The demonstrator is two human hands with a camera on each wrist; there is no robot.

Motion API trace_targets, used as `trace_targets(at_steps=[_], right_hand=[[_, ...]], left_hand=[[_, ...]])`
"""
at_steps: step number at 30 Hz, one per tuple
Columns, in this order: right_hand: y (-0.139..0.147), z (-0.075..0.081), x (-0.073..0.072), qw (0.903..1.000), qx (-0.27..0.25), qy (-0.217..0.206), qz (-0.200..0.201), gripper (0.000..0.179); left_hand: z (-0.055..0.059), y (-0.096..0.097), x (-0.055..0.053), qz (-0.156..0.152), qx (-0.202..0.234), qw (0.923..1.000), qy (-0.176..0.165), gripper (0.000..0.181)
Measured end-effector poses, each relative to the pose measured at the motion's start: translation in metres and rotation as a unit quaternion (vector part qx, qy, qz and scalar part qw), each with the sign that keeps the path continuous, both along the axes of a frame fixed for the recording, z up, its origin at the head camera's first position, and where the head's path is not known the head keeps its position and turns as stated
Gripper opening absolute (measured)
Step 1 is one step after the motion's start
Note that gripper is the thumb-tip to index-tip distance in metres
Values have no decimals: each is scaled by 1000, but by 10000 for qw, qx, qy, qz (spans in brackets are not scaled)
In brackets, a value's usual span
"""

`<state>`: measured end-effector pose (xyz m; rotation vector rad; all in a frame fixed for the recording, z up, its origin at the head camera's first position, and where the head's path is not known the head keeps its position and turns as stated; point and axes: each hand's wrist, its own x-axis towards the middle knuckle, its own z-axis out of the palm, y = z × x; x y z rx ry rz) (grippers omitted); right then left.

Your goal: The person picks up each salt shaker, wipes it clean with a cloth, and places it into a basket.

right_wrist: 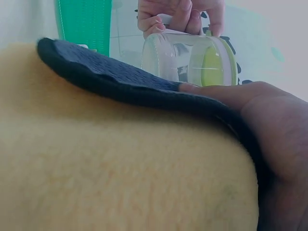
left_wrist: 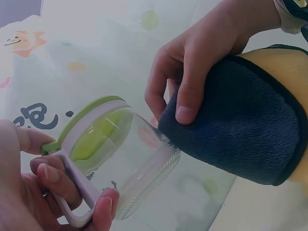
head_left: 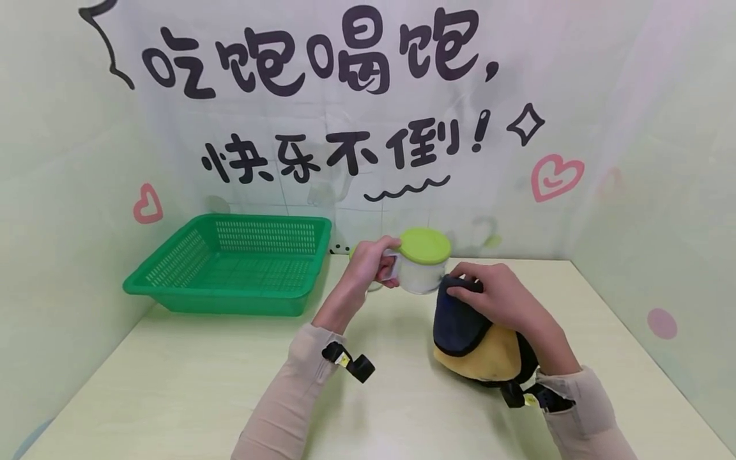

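My left hand point(head_left: 370, 262) grips the pale handle of a clear jar point(left_wrist: 139, 159) with a lime-green lid point(head_left: 425, 246). The jar is lifted above the table, tilted in the left wrist view. To its right, my right hand point(head_left: 497, 294) pinches a folded cloth point(head_left: 460, 322), dark blue on one side and yellow on the other, with black edging. A corner of the cloth meets the jar's side near its base in the left wrist view. The rest of the cloth hangs down toward the table. In the right wrist view the cloth point(right_wrist: 120, 144) hides part of my right hand.
A green plastic basket point(head_left: 230, 303) with perforated sides stands at the back left of the pale table point(head_left: 230, 377). Behind my left hand, a partly hidden clear item point(head_left: 375, 287) shows near the back edge. A printed curtain point(head_left: 322, 115) hangs behind the table.
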<state>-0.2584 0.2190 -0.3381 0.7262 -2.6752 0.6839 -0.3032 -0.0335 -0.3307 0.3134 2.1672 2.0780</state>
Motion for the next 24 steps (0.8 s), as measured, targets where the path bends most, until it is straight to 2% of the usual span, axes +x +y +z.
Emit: trace_targets(at_steps=[7,10,13,20,24], right_hand=[[0,1,0,9958,-406,793,-204,14],[0,-1,-1,9940,-498,953,-194,14],[0,-2,-1,9954,-490,800,-178,15],[1,-4,0,9998,-163,-65,-90,14],[1,-4,-1,9996,51,-256,54,13]], left_hand=[[1,-1,0,3,26,10000,-8,50],[1,-1,0,1,31,10000,-6,50],[1,-1,1,-9,10,10000,12,50],[2,-1,3,-65,158,9998,-42,51],[3,-2,3,-63,245,9997,-66,51]])
